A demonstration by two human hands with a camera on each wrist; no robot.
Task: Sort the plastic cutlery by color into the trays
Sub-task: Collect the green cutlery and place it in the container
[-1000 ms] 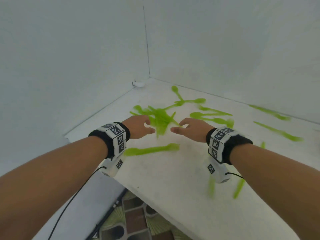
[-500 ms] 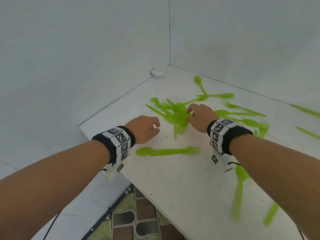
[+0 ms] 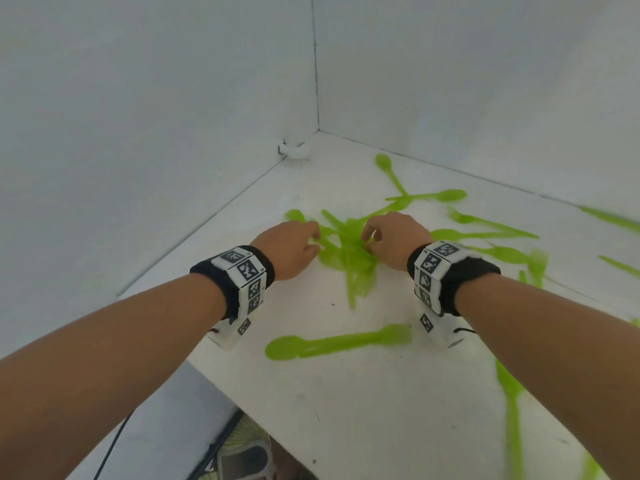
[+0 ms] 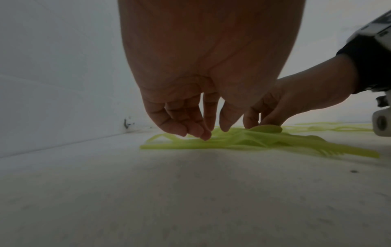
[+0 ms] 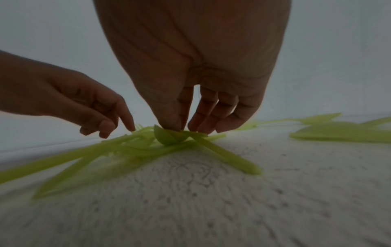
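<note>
Contact with the pile of green cutlery on the white table is now made by both hands, the left hand having been brought up from short of it, curled fingers touching, while a spoon bowl is pinched by the right hand.

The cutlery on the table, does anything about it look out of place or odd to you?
Yes. The green cutlery lies strewn loose across the white table, some tangled in a pile under both hands. Every visible piece is green, and no trays are in view.
</note>
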